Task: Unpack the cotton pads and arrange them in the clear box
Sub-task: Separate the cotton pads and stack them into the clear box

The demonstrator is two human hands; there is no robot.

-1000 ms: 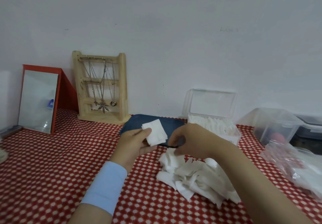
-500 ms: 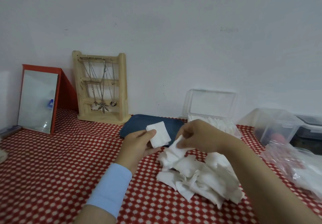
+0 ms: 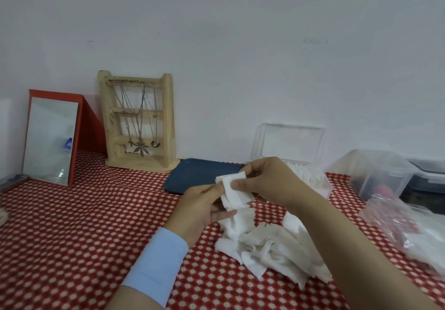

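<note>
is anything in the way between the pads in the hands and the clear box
Nothing visible. The clear box sits just behind the right hand, lid up and partly filled; both hands hold the pads.

Head view, looking forward and down, close over table

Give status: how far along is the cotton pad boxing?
Partly done. The box stands open with a row of pads inside. In hand: the left hand and right hand both grip a small stack. Left: a loose pile on the cloth to stack and box; the bag at right may hold more.
</note>
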